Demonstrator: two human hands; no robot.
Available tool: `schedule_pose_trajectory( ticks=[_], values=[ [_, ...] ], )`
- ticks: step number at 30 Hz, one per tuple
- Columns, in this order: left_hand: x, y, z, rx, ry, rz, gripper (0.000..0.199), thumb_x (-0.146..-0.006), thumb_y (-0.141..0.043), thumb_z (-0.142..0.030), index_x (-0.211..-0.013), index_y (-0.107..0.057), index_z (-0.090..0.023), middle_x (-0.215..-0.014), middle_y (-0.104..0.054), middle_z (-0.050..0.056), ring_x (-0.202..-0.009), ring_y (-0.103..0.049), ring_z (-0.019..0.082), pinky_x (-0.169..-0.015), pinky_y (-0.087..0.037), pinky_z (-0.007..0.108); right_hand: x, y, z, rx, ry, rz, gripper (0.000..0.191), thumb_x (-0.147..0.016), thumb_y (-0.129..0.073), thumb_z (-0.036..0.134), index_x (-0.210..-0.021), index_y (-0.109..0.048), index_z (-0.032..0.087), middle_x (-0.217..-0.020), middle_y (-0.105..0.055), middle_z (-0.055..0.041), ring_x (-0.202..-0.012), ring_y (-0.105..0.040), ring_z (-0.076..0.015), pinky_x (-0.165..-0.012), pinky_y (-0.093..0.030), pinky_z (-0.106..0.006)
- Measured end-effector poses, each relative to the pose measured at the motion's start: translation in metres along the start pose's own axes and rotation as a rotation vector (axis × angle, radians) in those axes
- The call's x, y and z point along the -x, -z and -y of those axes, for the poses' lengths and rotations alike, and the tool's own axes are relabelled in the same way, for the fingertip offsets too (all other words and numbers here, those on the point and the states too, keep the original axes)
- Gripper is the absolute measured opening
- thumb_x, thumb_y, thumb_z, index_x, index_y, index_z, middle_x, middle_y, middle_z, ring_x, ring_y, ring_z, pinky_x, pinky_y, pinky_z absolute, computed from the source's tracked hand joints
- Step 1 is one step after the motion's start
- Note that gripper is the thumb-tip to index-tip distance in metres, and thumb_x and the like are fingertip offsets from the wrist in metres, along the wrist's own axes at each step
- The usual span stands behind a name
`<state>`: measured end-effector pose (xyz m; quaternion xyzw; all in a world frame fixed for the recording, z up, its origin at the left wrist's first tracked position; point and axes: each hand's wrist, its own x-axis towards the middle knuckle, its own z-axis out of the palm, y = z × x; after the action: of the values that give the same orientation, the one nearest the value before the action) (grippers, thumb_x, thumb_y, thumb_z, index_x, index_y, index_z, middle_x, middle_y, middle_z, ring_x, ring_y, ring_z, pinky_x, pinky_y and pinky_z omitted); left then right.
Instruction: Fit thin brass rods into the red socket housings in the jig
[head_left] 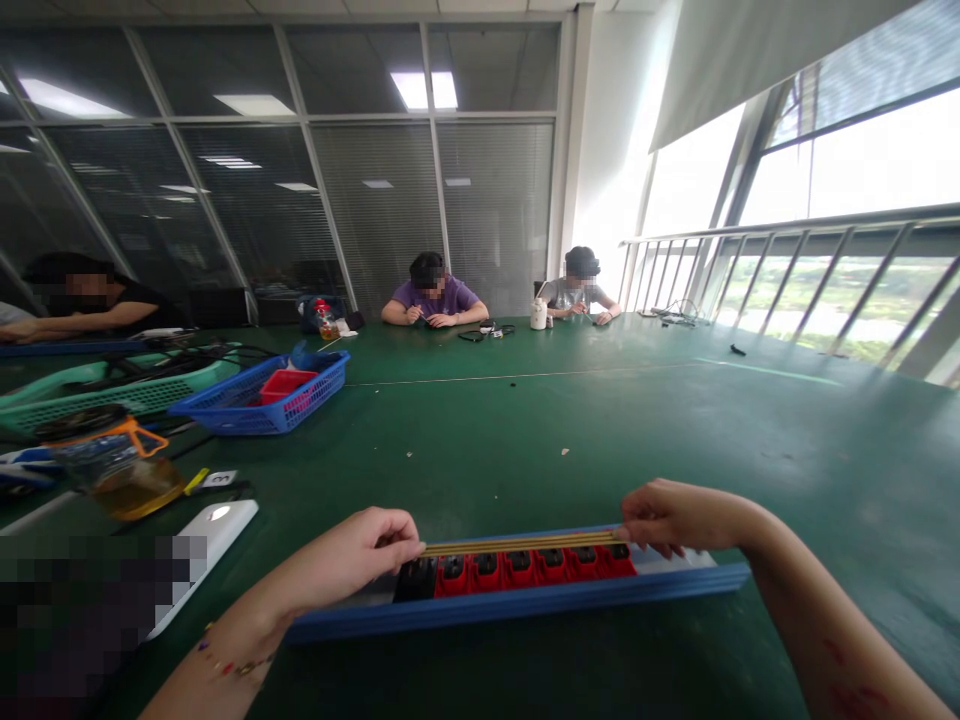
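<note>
Thin brass-coloured strips (521, 544) stretch between my two hands, lying along the back of a row of sockets. My left hand (375, 545) pinches their left end with thumb and fingers. At the other end, my right hand (660, 515) grips the strips with its fingers bent down. Below them, several red socket modules (486, 575) with black inserts sit side by side in a long blue channel (517, 597). A black block (415, 580) adjoins the row on the left. Pale surfaces show inside both ends of the channel, partly hidden by my hands.
On the left are a jar of amber liquid (139, 485), a white-edged device (232, 520), a blue basket (247, 420) holding a red box (289, 385), and a green basket (150, 385) of cables. Several people sit across the green table (465, 440). A railing (795, 250) runs along the right.
</note>
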<state>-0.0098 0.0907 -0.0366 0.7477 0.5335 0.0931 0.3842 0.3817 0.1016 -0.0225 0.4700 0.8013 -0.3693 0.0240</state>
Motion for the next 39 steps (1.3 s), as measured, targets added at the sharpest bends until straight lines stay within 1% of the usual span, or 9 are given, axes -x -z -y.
schedule_pose_trajectory(
  ticks=[3, 7, 13, 18, 26, 30, 33, 39],
  values=[
    [0.001, 0.001, -0.001, -0.017, 0.015, 0.001, 0.039, -0.074, -0.044, -0.054, -0.075, -0.058, -0.018, -0.071, -0.06, -0.001, -0.066, -0.052, 0.013, -0.055, -0.037, 0.019, -0.002, -0.001, 0.0, 0.003, 0.001, 0.001, 0.048, -0.079, -0.039, 0.06, -0.072, -0.055, 0.016, -0.057, -0.055, 0.0, -0.049, -0.051, -0.0112, -0.043, -0.037, -0.019],
    [0.002, 0.003, 0.001, -0.03, 0.035, 0.034, 0.04, -0.073, -0.044, -0.056, -0.077, -0.057, -0.019, -0.071, -0.06, -0.001, -0.061, -0.051, 0.012, -0.05, -0.035, 0.019, -0.003, -0.001, 0.002, 0.04, -0.017, 0.016, 0.049, -0.079, -0.037, 0.061, -0.072, -0.055, 0.015, -0.058, -0.055, -0.0005, -0.049, -0.051, -0.011, -0.044, -0.037, -0.02],
    [0.001, 0.001, 0.008, -0.027, 0.022, 0.039, 0.035, -0.074, -0.045, -0.053, -0.084, -0.052, -0.02, -0.073, -0.061, 0.0, -0.061, -0.054, 0.012, -0.049, -0.036, 0.019, -0.005, -0.004, -0.002, 0.096, -0.052, -0.015, 0.047, -0.079, -0.038, 0.06, -0.079, -0.056, 0.016, -0.061, -0.059, -0.0016, -0.051, -0.052, -0.0121, -0.043, -0.036, -0.02],
    [0.002, 0.0, 0.004, -0.044, 0.022, 0.042, 0.037, -0.073, -0.047, -0.054, -0.083, -0.052, -0.019, -0.071, -0.058, -0.001, -0.061, -0.053, 0.013, -0.049, -0.035, 0.019, -0.009, -0.005, -0.007, 0.081, -0.086, -0.01, 0.045, -0.076, -0.042, 0.06, -0.081, -0.055, 0.017, -0.067, -0.061, -0.0028, -0.054, -0.055, -0.0135, -0.044, -0.038, -0.021],
    [0.003, 0.002, 0.0, -0.097, 0.015, 0.017, 0.036, -0.07, -0.049, -0.053, -0.081, -0.054, -0.019, -0.07, -0.058, -0.001, -0.064, -0.052, 0.013, -0.052, -0.035, 0.019, -0.009, -0.006, -0.011, 0.061, -0.072, -0.013, 0.045, -0.076, -0.044, 0.059, -0.086, -0.056, 0.018, -0.076, -0.064, -0.0045, -0.058, -0.058, -0.0154, -0.047, -0.04, -0.022],
    [0.004, 0.008, 0.0, -0.147, 0.018, 0.023, 0.038, -0.073, -0.044, -0.054, -0.079, -0.058, -0.019, -0.072, -0.059, -0.001, -0.065, -0.053, 0.014, -0.054, -0.035, 0.02, -0.008, -0.004, -0.009, 0.09, -0.019, -0.059, 0.044, -0.078, -0.043, 0.057, -0.083, -0.058, 0.017, -0.073, -0.065, -0.0046, -0.061, -0.058, -0.016, -0.052, -0.041, -0.023],
    [0.006, 0.013, 0.001, -0.223, 0.01, 0.024, 0.039, -0.075, -0.041, -0.053, -0.076, -0.06, -0.019, -0.071, -0.059, -0.001, -0.066, -0.052, 0.013, -0.055, -0.035, 0.02, -0.008, -0.003, -0.006, 0.124, 0.009, -0.084, 0.044, -0.079, -0.042, 0.056, -0.08, -0.061, 0.016, -0.072, -0.065, -0.0047, -0.062, -0.057, -0.0162, -0.052, -0.04, -0.022],
    [0.008, 0.017, 0.001, -0.331, -0.051, -0.037, 0.033, -0.074, -0.046, -0.049, -0.072, -0.062, -0.02, -0.078, -0.057, -0.002, -0.071, -0.053, 0.013, -0.061, -0.035, 0.02, -0.008, -0.004, -0.004, 0.158, 0.007, -0.114, 0.044, -0.077, -0.045, 0.056, -0.08, -0.064, 0.017, -0.075, -0.065, -0.0046, -0.063, -0.056, -0.0164, -0.05, -0.038, -0.022]
  ],
)
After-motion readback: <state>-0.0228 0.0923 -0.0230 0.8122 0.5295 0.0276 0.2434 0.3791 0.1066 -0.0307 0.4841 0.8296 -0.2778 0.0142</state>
